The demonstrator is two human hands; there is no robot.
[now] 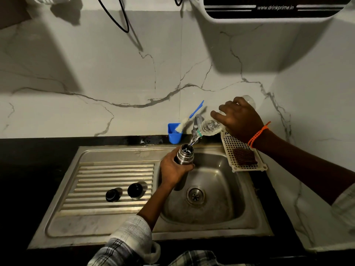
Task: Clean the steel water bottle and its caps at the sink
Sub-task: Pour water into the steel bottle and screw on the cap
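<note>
My left hand (173, 168) grips the steel water bottle (184, 156) upright over the sink basin (221, 189), its mouth open. My right hand (240, 118) holds a clear plastic bottle (210, 127) tilted down to the left, and water streams from its neck into the steel bottle's mouth. Two dark caps lie on the ribbed drainboard (107, 169) to the left: a smaller cap (113, 194) and a larger cap (136, 190) beside it.
A blue cup (174, 134) with a bottle brush (189, 120) stands behind the sink by the tap (196, 121). A white perforated tray (242, 150) with a brown scrub pad (245, 156) rests at the basin's right rim. A water purifier (269, 8) hangs above.
</note>
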